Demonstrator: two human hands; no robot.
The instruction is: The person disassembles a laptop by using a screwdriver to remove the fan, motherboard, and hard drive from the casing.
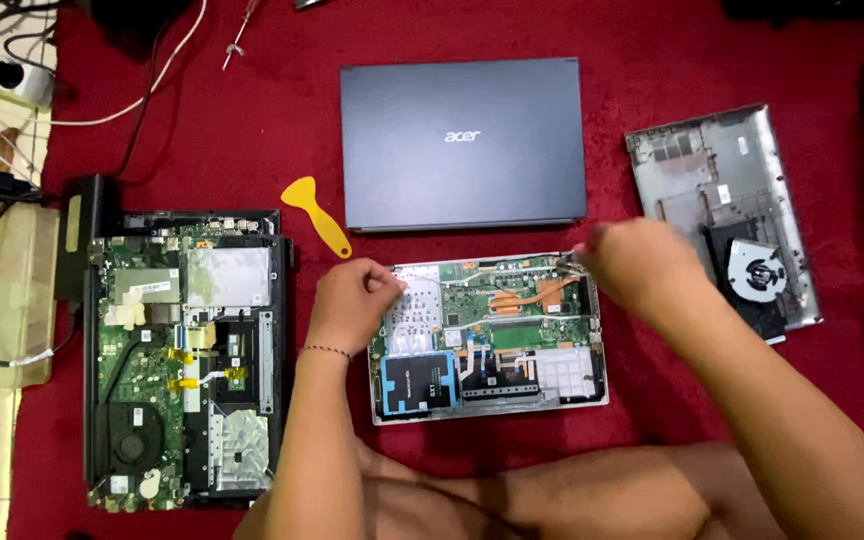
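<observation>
I see the opened laptop [489, 337] lying bottom-up on the red cloth [252, 130], its green board and copper heat pipe bare. My left hand [352, 300] rests curled on its upper left corner; my right hand [637, 265] is blurred at the upper right corner — fingers pinched on something thin, I cannot tell what. Around it: a closed grey laptop [462, 143] just behind, a yellow plastic pry tool [317, 215], a second stripped laptop [187, 355] on the left, a grey base cover [717, 180] with a round fan — all flat, hard-edged.
</observation>
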